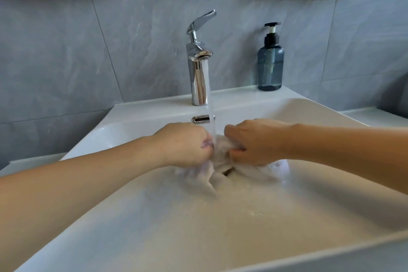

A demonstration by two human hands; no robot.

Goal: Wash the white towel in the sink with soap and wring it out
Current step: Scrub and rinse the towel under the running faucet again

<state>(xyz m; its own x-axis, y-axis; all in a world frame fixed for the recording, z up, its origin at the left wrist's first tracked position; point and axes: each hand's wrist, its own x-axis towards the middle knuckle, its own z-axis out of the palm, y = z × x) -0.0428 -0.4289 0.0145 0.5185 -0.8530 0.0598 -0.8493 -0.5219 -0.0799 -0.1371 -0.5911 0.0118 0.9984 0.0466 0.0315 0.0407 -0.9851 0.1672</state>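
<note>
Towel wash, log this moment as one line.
left hand grips white towel | right hand grips it | faucet running | soap dispenser untouched

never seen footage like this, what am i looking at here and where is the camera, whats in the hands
There is no machine here: a person is working with bare hands, and the single picture comes from a wide-angle camera worn on their head, looking forward and down. That is why both forearms reach in from the bottom edge.

The left hand and right hand each grip a bunched, wet white towel low in the white sink. Water runs from the chrome faucet onto the towel between the hands. A blue pump soap bottle stands on the sink's back ledge, right of the faucet, untouched. Behind is a grey tiled wall.
</note>
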